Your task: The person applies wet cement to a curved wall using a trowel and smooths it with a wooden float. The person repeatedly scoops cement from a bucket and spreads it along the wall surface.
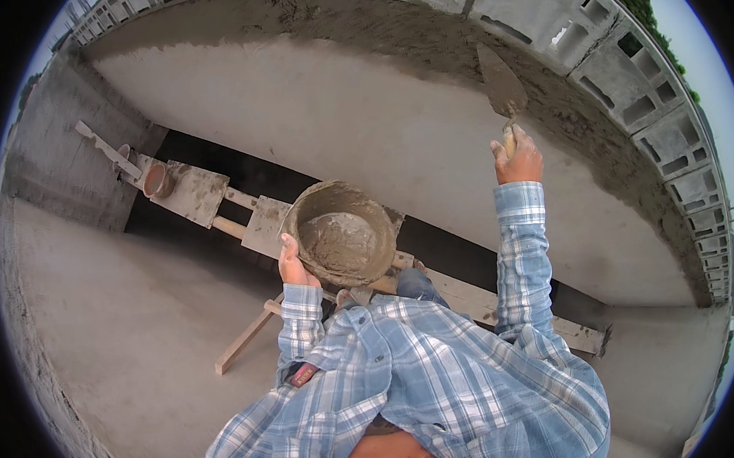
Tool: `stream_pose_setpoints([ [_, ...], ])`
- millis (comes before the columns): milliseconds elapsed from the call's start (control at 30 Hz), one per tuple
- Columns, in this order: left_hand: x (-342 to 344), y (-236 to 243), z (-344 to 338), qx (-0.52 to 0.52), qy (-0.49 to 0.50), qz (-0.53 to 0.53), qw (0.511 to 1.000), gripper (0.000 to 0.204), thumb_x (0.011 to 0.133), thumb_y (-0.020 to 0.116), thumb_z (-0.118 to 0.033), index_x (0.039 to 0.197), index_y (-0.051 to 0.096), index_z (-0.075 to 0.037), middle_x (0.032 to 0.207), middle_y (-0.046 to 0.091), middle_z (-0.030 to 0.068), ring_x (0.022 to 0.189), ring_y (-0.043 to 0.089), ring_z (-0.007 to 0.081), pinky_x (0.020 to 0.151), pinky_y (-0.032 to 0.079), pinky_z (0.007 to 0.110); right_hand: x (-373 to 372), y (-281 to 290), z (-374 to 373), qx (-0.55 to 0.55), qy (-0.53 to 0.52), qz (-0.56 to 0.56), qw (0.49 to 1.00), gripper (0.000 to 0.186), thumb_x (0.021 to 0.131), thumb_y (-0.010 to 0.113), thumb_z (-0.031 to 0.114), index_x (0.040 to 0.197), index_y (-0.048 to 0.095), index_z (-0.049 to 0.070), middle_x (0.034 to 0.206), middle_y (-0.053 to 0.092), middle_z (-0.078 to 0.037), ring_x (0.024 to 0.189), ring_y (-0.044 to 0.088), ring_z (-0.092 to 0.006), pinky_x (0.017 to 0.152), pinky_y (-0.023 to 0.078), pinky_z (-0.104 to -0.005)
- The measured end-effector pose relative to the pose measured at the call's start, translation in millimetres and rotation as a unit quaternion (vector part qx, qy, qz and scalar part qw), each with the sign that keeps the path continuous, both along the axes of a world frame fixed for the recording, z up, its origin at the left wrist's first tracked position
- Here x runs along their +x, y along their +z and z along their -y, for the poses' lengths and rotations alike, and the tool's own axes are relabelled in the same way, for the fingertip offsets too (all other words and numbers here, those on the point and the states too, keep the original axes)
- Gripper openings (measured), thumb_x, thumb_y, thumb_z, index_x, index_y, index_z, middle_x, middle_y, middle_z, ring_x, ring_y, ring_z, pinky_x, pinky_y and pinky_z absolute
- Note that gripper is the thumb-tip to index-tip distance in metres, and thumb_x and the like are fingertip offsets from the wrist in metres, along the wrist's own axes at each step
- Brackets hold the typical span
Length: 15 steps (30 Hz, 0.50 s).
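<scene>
My right hand (517, 158) grips the wooden handle of a mortar-smeared trowel (500, 79), its blade lying up against the wet grey mortar band (351, 24) beneath the block course; whether it touches the surface is hard to tell. My left hand (294, 263) holds a mortar-caked bucket (334, 236) by its near left side, with grey mortar inside. Above the band runs a row of hollow concrete blocks (635, 93), and a smooth rendered wall (323, 112) lies below it.
A plank walkway (463, 286) with boards crosses a dark opening, my legs over it. An orange bucket (160, 183) and a long batten (108, 148) rest at the left. A wooden trestle leg (243, 342) stands lower left. Concrete walls (68, 126) close both ends.
</scene>
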State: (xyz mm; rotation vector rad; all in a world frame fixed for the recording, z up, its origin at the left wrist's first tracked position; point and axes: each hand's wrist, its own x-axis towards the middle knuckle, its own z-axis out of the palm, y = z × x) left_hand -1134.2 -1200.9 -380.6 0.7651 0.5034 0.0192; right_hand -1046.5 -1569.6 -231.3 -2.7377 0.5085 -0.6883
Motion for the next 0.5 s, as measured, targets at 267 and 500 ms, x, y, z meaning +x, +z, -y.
stream_pose_setpoints([
  [267,0,-1,-5,0.006,0.011,0.008,1.0,0.058,0.103,0.052,-0.04,0.138,0.047,0.006,0.135,0.055,0.0176,0.12,0.057,0.0294,0.104,0.047,0.043,-5,26,-31,-0.029,0.157,-0.072,0.984,0.044,0.085,0.073,0.021,0.127,0.063,0.01,0.115,0.066,-0.01,0.102,0.065,-0.0326,0.09,0.054,-0.0428],
  [500,8,2,-2,0.01,0.004,-0.02,1.0,0.053,0.105,0.048,-0.038,0.135,0.05,0.005,0.131,0.059,0.0151,0.119,0.059,0.0264,0.104,0.048,0.041,-19,22,-41,-0.143,0.258,-0.304,0.906,0.035,0.088,0.065,0.018,0.122,0.065,0.012,0.114,0.067,-0.01,0.103,0.066,-0.0314,0.089,0.055,-0.0432],
])
